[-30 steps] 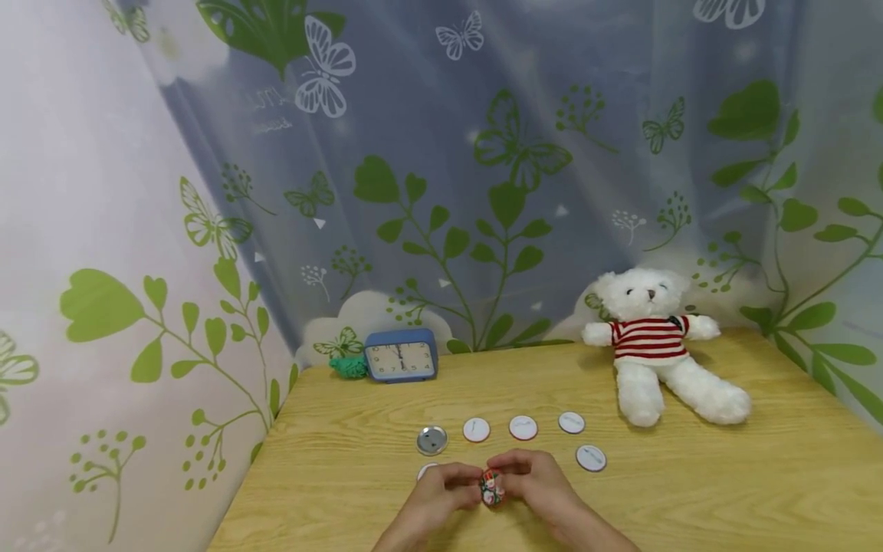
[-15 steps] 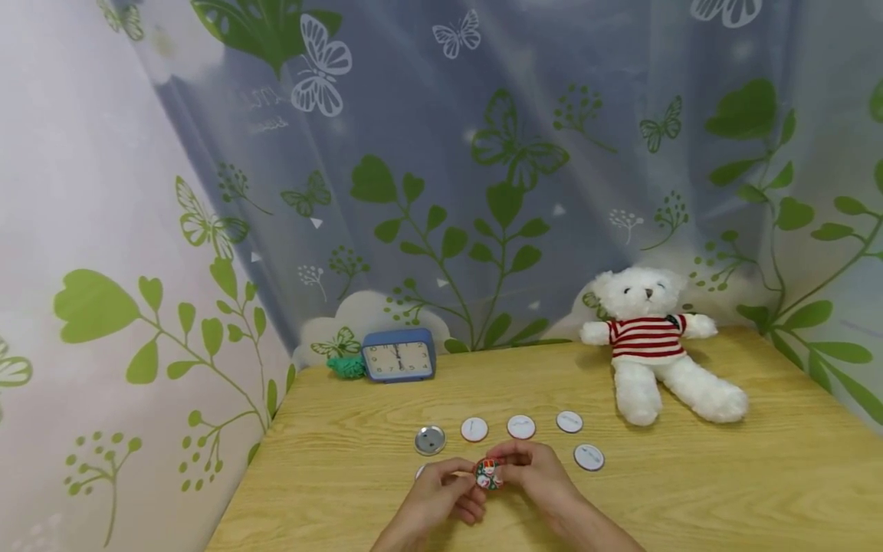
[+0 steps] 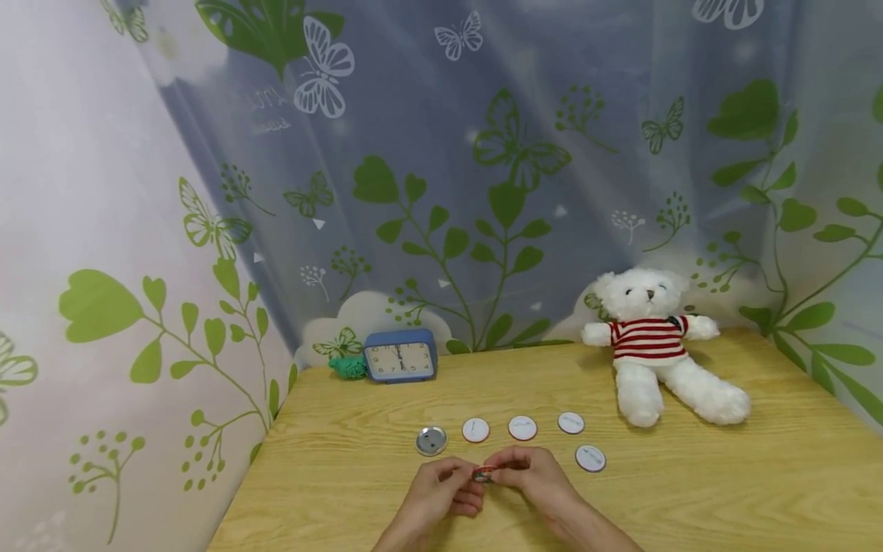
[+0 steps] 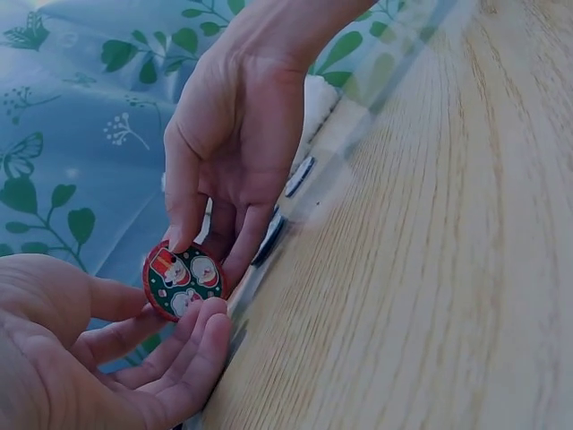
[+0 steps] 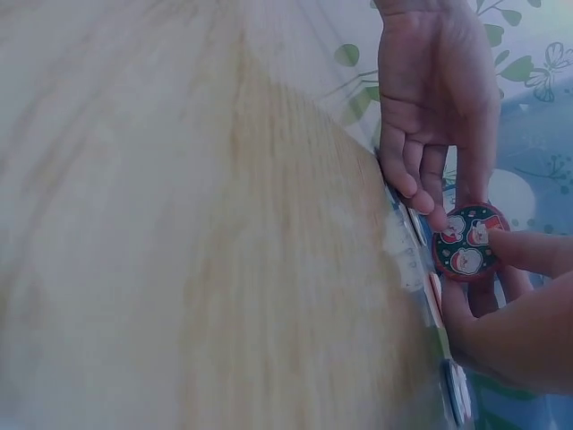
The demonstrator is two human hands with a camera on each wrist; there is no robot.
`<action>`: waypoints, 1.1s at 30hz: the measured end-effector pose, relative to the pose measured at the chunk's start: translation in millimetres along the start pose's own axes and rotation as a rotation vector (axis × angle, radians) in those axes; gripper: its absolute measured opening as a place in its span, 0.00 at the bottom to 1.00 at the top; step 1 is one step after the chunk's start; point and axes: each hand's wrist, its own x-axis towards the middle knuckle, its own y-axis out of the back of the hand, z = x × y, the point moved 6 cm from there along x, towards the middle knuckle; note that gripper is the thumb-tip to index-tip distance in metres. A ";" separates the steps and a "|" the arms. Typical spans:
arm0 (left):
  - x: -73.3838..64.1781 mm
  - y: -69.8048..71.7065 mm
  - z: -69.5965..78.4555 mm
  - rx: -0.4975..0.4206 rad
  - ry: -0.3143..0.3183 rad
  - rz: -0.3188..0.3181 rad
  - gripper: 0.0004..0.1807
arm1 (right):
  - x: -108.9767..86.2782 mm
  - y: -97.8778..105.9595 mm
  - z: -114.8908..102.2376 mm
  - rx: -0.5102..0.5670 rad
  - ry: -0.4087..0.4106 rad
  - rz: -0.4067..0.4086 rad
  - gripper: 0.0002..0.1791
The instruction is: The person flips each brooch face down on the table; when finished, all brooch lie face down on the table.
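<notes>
A round pin badge point(image 3: 483, 477) is held between both hands above the table. Its red-rimmed, dark green face, printed with Santa-like figures, shows clearly in the left wrist view point(image 4: 190, 278). My left hand point(image 3: 434, 492) has its thumb and forefinger at the badge's left edge, the other fingers loosely bent below. From the other side my right hand point(image 3: 541, 481) pinches the badge, thumb on the printed face in the right wrist view and fingers behind. In the head view the badge is tipped, nearly edge-on. Its back is hidden.
Beyond the hands lie several face-down badges: a silver-backed one point(image 3: 431, 441) and white-backed ones, such as the rightmost badge point(image 3: 590, 458). A blue alarm clock point(image 3: 401, 356) stands at the back beside a green object point(image 3: 349, 367). A white teddy bear point(image 3: 648, 341) sits back right.
The badge has turned in the fingers: its printed face showed to the head camera earlier and is now tipped nearly edge-on. The left fingers have shifted; a badge by the left hand is now hidden.
</notes>
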 end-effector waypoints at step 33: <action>3.9 13.4 -0.4 -0.101 -0.062 0.096 0.15 | -2.0 0.0 1.9 0.044 -0.032 -0.012 0.16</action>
